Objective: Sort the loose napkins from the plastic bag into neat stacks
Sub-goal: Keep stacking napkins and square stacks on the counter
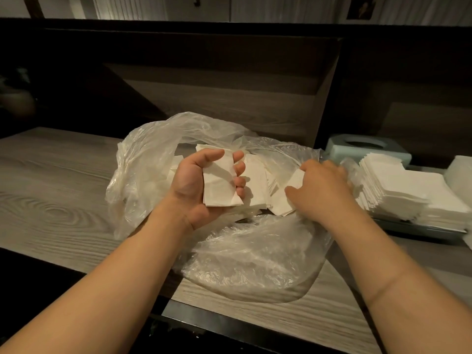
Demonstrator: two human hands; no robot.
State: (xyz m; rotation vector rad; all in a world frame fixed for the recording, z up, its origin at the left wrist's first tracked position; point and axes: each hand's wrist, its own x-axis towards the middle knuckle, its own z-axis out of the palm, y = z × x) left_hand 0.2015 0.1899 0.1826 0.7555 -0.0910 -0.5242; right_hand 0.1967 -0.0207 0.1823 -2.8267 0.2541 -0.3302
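1. Fingers (239, 172) of the left hand (196, 185) are curling round a small stack of napkins (219, 182), palm up, above the plastic bag (242, 261).
2. Right hand (321, 187) is reaching into the bag, palm down, touching loose napkins (258, 185); whether its fingers are pinching one, I cannot tell.
3. Bag is lying open on the wooden counter (56, 180), mid-scene.
4. Neat stacks (408, 195) are sitting just right of the bag, with a pale tissue box (365, 149) at the far right.
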